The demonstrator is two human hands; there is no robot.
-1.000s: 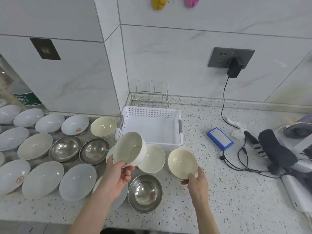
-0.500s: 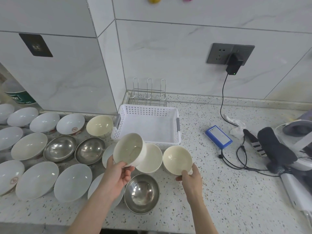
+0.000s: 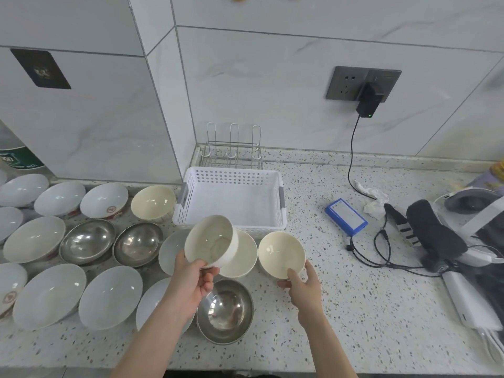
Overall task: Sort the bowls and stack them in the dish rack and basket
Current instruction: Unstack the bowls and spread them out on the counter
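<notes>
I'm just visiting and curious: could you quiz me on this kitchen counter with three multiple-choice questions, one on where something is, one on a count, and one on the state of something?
1. Where is the wire dish rack?
A. Behind the white basket, by the wall
B. Right of the blue box
C. Inside the basket

2. How many steel bowls are on the counter?
A. One
B. Three
C. Five

3. What is the left hand doing?
A. Resting flat on the counter
B. Holding a cream bowl tilted in the air
C. Gripping the charger cable

Answers:
1. A, the rack stands at the wall behind the basket.
2. B, two steel bowls sit side by side and a third lies nearer the person.
3. B, its fingers grip the bowl's rim above the others.
</notes>
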